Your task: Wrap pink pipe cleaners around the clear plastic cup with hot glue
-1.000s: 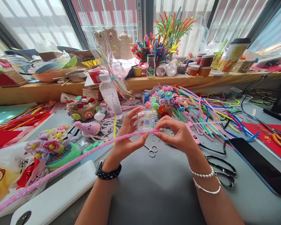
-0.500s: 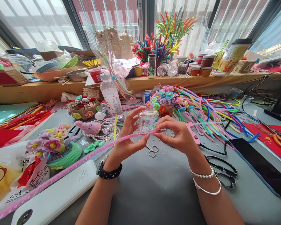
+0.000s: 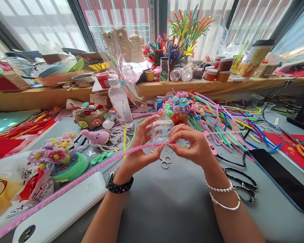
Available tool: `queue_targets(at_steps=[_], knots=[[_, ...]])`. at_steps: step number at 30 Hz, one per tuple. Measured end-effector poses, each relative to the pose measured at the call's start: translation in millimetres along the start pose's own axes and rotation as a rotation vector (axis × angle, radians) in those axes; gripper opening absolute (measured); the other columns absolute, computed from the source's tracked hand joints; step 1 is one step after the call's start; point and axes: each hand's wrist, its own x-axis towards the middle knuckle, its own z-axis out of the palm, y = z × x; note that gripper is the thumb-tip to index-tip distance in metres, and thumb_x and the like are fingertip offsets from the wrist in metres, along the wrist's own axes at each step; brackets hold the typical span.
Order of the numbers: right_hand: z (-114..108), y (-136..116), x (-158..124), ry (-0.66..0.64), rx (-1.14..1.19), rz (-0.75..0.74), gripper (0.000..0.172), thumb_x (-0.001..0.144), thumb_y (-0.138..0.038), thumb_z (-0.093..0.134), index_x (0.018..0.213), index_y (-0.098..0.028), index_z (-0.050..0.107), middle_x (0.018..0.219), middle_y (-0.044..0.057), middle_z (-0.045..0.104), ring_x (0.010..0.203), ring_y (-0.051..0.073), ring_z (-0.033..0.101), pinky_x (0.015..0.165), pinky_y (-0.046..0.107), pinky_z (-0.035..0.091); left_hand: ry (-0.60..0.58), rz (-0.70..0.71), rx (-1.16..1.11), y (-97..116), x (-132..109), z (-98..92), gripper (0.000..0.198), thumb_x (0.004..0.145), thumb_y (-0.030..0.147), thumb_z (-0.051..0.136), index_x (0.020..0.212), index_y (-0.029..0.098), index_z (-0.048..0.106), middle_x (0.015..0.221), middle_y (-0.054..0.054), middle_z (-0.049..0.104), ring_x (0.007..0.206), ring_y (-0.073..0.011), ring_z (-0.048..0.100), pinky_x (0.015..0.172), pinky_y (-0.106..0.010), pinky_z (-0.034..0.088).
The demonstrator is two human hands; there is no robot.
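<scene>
Between my hands is a small clear jar [image 3: 162, 131], held up above the grey table. My left hand [image 3: 143, 146] curls around the jar's left side, its thumb against a long pink pipe cleaner [image 3: 91, 170] at the base. From there the pipe cleaner runs down to the lower left, out of view. My right hand [image 3: 188, 141] pinches the pipe cleaner's end against the jar's lower right edge. Small silver scissors [image 3: 165, 162] lie on the table just below the jar.
A pink hot glue gun [image 3: 209, 143], black-framed glasses [image 3: 243, 189] and a phone [image 3: 281, 179] lie to the right. Left are a white power bank [image 3: 63, 209] and a green basket of flowers [image 3: 71, 167]. Behind stand a plastic bottle [image 3: 120, 103] and loose pipe cleaners [image 3: 225, 114].
The jar has shifted very slightly to the right within my fingers. Both hands keep nearly the same hold, and the rest of the table looks unchanged.
</scene>
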Motion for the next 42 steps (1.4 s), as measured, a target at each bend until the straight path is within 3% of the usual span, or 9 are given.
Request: queue_targets(at_steps=[7,14,20,27,35,42], knots=[[1,-1,0,0.009,0.011,0.044,0.005,0.070,-0.018,0.066,0.067,-0.021,0.063,0.076,0.003,0.064,0.081,0.018,0.059,0.077,0.035,0.047,-0.020,-0.024,-0.005,-1,2,-1.3,0.060,0.076,0.021,0.062,0.130,0.030,0.036,0.140,-0.006,0.036,0.126,-0.0250,0.040,0.103,-0.039,0.038],[0,5,0,-0.054,0.100,0.235,0.010,0.076,-0.028,0.063,0.076,-0.019,0.064,0.080,0.003,0.064,0.079,0.016,0.058,0.075,0.032,0.045,-0.015,-0.312,-0.024,-8,7,-8.4,0.061,0.074,0.035,0.065,0.130,0.028,0.040,0.135,-0.006,0.046,0.124,-0.0271,0.043,0.104,-0.041,0.034],[0,5,1,-0.047,0.120,0.386,0.019,0.079,-0.036,0.060,0.078,-0.018,0.066,0.077,0.002,0.062,0.072,0.013,0.055,0.063,0.026,0.041,0.034,-0.368,-0.131,-8,7,-9.2,0.063,0.074,0.036,0.066,0.130,0.025,0.041,0.138,-0.008,0.043,0.124,-0.0281,0.043,0.103,-0.042,0.033],[1,6,2,0.021,0.204,0.400,0.018,0.078,-0.036,0.061,0.072,-0.019,0.063,0.070,-0.001,0.060,0.061,0.010,0.049,0.055,0.024,0.036,0.027,-0.485,-0.255,-4,7,-10.9,0.061,0.075,0.039,0.064,0.131,0.028,0.041,0.136,-0.009,0.047,0.118,-0.0285,0.050,0.097,-0.040,0.040],[0,10,1,0.129,0.272,0.440,0.022,0.076,-0.041,0.061,0.070,-0.019,0.062,0.063,-0.002,0.053,0.059,0.010,0.043,0.051,0.024,0.032,0.053,-0.501,-0.267,-11,10,-13.6,0.062,0.071,0.054,0.062,0.125,0.024,0.052,0.123,-0.009,0.059,0.114,-0.0290,0.053,0.088,-0.037,0.047],[1,13,0,0.165,0.317,0.420,0.021,0.076,-0.039,0.062,0.070,-0.020,0.062,0.064,-0.002,0.054,0.059,0.010,0.043,0.052,0.023,0.033,0.113,-0.463,-0.264,-10,9,-9.2,0.058,0.072,0.052,0.062,0.121,0.022,0.054,0.119,-0.010,0.060,0.115,-0.0299,0.052,0.087,-0.039,0.049]])
